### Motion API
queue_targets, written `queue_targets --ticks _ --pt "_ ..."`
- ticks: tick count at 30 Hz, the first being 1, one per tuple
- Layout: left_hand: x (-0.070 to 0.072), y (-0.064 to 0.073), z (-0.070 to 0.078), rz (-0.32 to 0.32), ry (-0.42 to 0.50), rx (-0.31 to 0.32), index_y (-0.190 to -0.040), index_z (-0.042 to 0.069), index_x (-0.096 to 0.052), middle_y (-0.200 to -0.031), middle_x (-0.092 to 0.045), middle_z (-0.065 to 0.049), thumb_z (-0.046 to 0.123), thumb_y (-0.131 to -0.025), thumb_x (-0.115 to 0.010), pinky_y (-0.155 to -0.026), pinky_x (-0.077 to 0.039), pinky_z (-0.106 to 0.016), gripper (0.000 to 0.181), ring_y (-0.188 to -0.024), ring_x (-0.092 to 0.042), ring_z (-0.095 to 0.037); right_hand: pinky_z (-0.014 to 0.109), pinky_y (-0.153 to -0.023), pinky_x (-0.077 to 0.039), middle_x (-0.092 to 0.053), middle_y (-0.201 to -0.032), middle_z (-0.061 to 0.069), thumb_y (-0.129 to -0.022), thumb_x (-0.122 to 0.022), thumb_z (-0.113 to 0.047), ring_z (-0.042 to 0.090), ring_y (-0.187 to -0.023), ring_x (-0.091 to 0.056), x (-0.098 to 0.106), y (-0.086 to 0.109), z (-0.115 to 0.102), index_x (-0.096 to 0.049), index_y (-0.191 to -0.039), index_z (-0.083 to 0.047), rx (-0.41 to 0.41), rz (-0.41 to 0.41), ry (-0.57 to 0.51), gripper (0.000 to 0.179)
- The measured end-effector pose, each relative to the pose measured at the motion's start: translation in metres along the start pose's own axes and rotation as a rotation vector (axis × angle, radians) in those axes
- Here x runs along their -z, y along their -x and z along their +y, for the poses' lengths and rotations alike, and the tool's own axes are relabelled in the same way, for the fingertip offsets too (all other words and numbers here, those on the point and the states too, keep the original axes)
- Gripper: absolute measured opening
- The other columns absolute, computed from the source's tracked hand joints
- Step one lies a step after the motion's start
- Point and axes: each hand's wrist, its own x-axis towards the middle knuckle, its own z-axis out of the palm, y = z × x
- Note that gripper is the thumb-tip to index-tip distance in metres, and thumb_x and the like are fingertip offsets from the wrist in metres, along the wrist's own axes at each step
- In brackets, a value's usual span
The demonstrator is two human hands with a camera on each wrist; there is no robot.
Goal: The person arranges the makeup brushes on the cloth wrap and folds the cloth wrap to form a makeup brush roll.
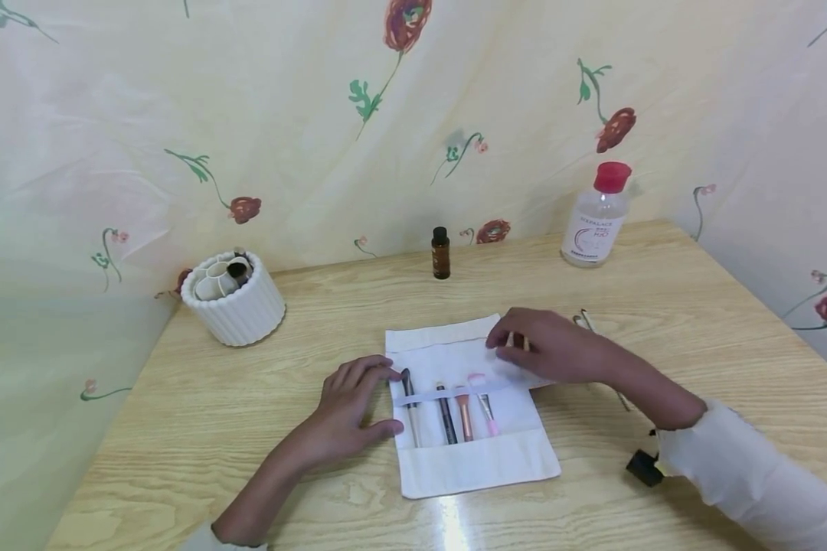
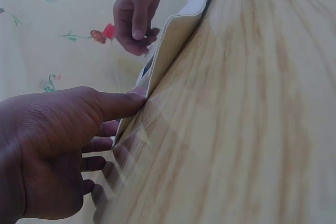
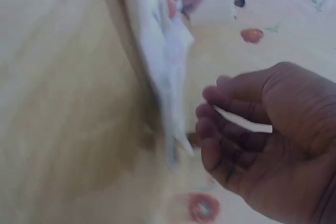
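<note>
A white cloth brush roll lies spread on the table, several makeup brushes tucked under its strap and into its lower pocket. At its left edge rests my left hand, thumb and index fingertip on the cloth, fingers fairly straight. The left wrist view shows that thumb right at the raised edge. Over the roll's upper right side is my right hand, fingers curled. A slim pale stick lies across those fingers in the right wrist view; its far end is hidden, and its kind cannot be told.
A white ribbed holder with brushes stands at the back left. A small brown bottle and a clear bottle with a red cap stand near the flowered curtain. Thin tools lie right of the roll, partly behind my forearm.
</note>
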Motion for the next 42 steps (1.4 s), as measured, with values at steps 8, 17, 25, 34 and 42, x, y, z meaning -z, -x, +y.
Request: queue_targets --ticks 8,17,25,34,42 --pt "0.000 0.000 0.000 -0.005 -0.006 0.004 -0.144 0.020 -0.047 -0.157 -0.029 -0.001 0.045 -0.090 -0.073 -0.113 -0.012 -0.057 0.065 -0.145 -0.018 -0.022 0.031 -0.059 -0.048 -0.063 -0.083 -0.003 -0.096 -0.067 -0.014 0.013 -0.069 -0.054 0.040 0.023 0.013 -0.068 -0.100 -0.009 -0.215 0.079 0.218 0.006" --pt "0.000 0.000 0.001 0.001 0.002 0.000 -0.144 0.020 -0.046 -0.157 -0.029 -0.001 0.043 -0.090 -0.074 -0.113 -0.012 -0.056 0.065 -0.145 -0.019 -0.023 0.031 -0.051 -0.040 -0.054 -0.069 -0.001 -0.093 -0.070 -0.020 0.016 -0.060 -0.049 0.048 0.043 0.040 -0.063 -0.087 -0.008 -0.442 -0.055 0.328 0.015" --pt "0.000 0.000 0.002 0.012 0.003 -0.016 -0.143 0.019 -0.047 -0.156 -0.030 -0.002 0.043 -0.090 -0.074 -0.112 -0.013 -0.059 0.064 -0.144 -0.019 -0.025 0.030 -0.052 -0.039 -0.051 -0.067 0.002 -0.092 -0.072 -0.027 0.017 -0.060 -0.048 0.042 0.045 0.055 -0.060 -0.079 -0.009 -0.505 -0.119 0.305 0.025" --pt "0.000 0.000 0.003 0.016 -0.001 -0.021 -0.143 0.018 -0.047 -0.156 -0.031 -0.003 0.043 -0.090 -0.074 -0.112 -0.014 -0.058 0.065 -0.144 -0.021 -0.026 0.031 -0.053 -0.040 -0.052 -0.069 0.002 -0.096 -0.065 -0.027 0.017 -0.061 -0.049 0.043 0.038 0.055 -0.060 -0.080 -0.009 -0.473 -0.126 0.225 0.025" --pt "0.000 0.000 0.002 -0.001 0.007 -0.003 -0.144 0.019 -0.047 -0.157 -0.029 -0.002 0.044 -0.090 -0.074 -0.113 -0.012 -0.056 0.065 -0.144 -0.018 -0.023 0.036 -0.058 -0.052 -0.064 -0.079 0.006 -0.099 -0.059 -0.020 0.018 -0.065 -0.063 0.046 0.015 0.038 -0.057 -0.102 -0.003 -0.384 0.045 -0.086 0.017"
